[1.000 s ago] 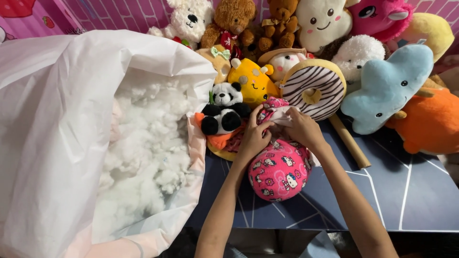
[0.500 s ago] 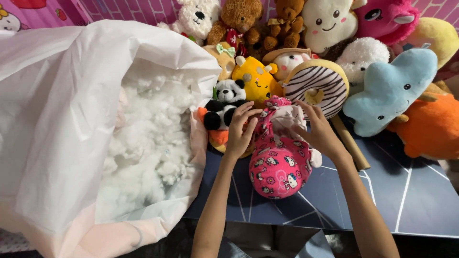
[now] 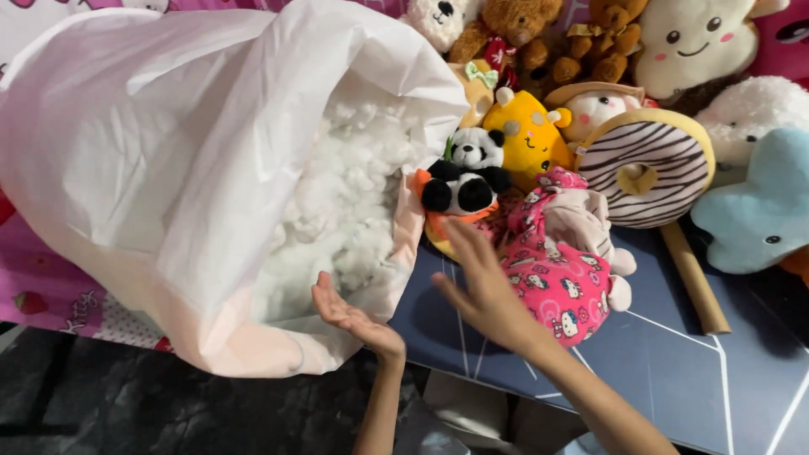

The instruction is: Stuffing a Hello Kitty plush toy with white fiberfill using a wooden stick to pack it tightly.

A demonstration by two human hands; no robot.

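Pink plush toy (image 3: 560, 282) lies diagonally, head seemingly up-right | right hand (image 3: 484, 291) open, touching | left hand (image 3: 354, 316) open, empty.

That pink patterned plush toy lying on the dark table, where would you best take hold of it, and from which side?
Probably by its round, pink patterned body, coming from the near side, where the right hand already rests on it. That part bulges full and faces the person. Its far end is crumpled and pressed against the striped doughnut cushion and panda, leaving little room. The left hand lies open by the white bag.
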